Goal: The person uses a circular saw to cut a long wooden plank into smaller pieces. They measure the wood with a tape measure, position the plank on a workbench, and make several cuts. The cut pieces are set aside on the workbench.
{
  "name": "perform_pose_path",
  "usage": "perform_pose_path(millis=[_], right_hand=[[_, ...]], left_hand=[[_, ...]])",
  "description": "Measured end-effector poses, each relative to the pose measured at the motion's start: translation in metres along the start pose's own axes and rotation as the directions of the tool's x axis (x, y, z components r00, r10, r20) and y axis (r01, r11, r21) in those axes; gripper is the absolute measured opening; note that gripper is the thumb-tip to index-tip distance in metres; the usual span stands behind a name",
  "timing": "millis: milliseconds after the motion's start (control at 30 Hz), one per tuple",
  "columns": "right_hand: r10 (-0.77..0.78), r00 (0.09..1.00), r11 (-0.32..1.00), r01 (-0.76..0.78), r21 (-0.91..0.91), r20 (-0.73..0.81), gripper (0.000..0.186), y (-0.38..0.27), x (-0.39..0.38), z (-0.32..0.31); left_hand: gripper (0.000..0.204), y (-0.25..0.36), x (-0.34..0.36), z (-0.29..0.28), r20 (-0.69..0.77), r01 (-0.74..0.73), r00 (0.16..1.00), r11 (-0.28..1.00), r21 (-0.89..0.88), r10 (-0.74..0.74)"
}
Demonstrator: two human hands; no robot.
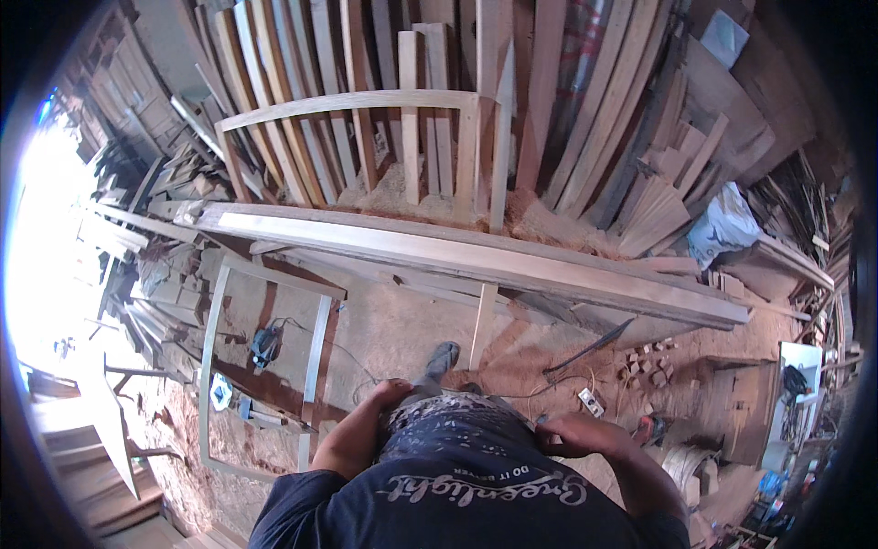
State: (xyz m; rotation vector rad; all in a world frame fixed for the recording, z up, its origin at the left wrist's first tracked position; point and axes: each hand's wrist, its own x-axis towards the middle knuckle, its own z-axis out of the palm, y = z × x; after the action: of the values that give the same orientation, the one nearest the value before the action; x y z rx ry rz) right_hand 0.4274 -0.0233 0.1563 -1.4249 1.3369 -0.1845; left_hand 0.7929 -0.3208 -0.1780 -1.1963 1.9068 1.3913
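Timber shop, seen from above: I am looking down, from my remote seat, over a dark blue shirt [343, 512] and patterned shorts [439, 412]. Left hand [391, 393] is resting at the left edge of the shorts; its fingers are mostly hiding from me, so I am not able to tell whether they are apart or together. Right hand [569, 434] is hanging by the right side of the waist, fingers looking curled; whether they are clamping on anything, I cannot tell. Shorts are sitting between the two hands. Grey shoe [444, 355] is showing just beyond. Pale long board [457, 253] is lying along a darker beam [585, 251], running across the scene, well apart from both hands. Narrow wooden strip [484, 320] is reaching from the beam's near side toward the shoe's right. On the left, a rectangular frame [318, 343] is surrounding a blue power tool [265, 343]. White power strip [591, 403] is lying near the right hand; small wooden blocks [651, 368] are scattering farther right. Far side, a second frame [347, 102] is standing before upright planks [410, 156].
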Motion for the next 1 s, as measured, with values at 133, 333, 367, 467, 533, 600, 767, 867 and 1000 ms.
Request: perform_pose_path(millis=[133, 333, 367, 467, 533, 600, 767, 867, 1000], right_hand=[[-0.156, 0.986, 0.988, 0.155, -0.020, -0.054, 0.031, -0.013, 0.006, -0.015], [-0.233, 0.970, 0.926, 0.198, -0.322, -0.071, 0.036, -0.017, 0.035, -0.016], [-0.240, 0.951, 0.946, 0.184, -0.268, -0.196, 0.037, -0.010, 0.037, -0.010], [-0.098, 0.973, 0.995, 0.096, -0.019, -0.209, 0.038, 0.000, 0.040, -0.003], [-0.077, 0.992, 0.997, 0.079, 0.019, -0.096, 0.047, 0.004, 0.042, -0.004], [-0.075, 0.997, 0.995, 0.072, 0.063, 0.037, 0.050, -0.012, 0.035, -0.012], [-0.227, 0.974, 0.928, 0.216, -0.303, 0.000, 0.046, 0.003, 0.047, -0.012], [-0.229, 0.972, 0.922, 0.203, -0.330, -0.043, 0.038, -0.017, 0.046, -0.030], [0.033, 0.999, 0.997, -0.034, -0.065, -0.014, 0.035, -0.038, 0.026, -0.045]], left_hand=[[0.044, -0.084, 0.022, 0.003, -0.112, -0.441, 0.829, 0.763, 0.472, 0.548], [0.057, -0.106, 0.027, 0.017, -0.214, -0.025, 0.977, 0.998, -0.058, 0.011], [0.061, -0.085, 0.019, 0.020, -0.207, 0.069, 0.972, 0.980, -0.187, -0.107], [0.064, -0.067, 0.006, 0.027, -0.229, 0.080, 0.967, 0.988, -0.131, -0.108], [0.066, -0.056, 0.000, 0.027, -0.223, 0.102, 0.965, 0.981, -0.163, -0.138], [0.068, -0.059, -0.008, 0.027, -0.217, 0.128, 0.962, 0.977, -0.172, -0.164], [0.069, -0.055, -0.013, 0.025, -0.187, 0.194, 0.957, 0.967, -0.165, -0.224], [0.069, -0.047, -0.023, 0.022, -0.218, 0.246, 0.932, 0.946, -0.210, -0.291], [0.067, -0.046, -0.036, 0.028, -0.231, 0.187, 0.935, 0.928, -0.322, -0.269]])
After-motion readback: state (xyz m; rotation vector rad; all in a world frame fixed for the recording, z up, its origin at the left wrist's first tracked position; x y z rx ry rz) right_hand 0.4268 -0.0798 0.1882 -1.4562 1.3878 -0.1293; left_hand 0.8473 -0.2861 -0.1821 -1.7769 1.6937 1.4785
